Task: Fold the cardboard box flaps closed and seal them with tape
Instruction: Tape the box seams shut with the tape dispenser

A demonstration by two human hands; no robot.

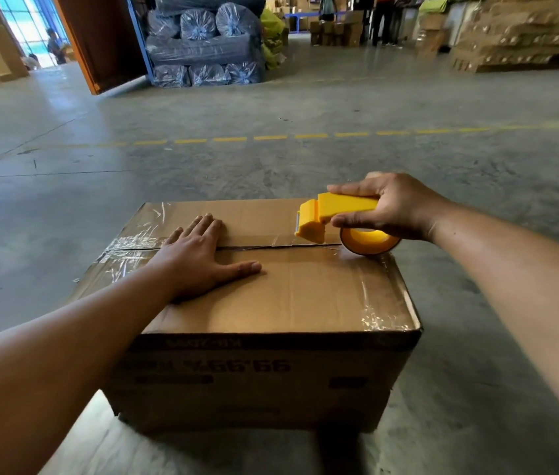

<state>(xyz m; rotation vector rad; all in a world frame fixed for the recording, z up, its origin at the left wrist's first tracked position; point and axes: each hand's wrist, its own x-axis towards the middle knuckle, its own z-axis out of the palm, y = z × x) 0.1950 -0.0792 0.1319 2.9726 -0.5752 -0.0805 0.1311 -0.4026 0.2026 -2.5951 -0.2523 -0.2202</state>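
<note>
Sitting on the floor, the brown box has flaps folded shut and crinkled clear tape at both seam ends, left hand flat on top, right hand gripping a yellow dispenser.

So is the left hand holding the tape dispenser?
No, the left hand lies flat on the box; the right hand grips the yellow tape dispenser.

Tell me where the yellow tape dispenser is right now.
In the head view, the yellow tape dispenser is gripped in the right hand, at the right end of the cardboard box top, over the centre seam.
</note>
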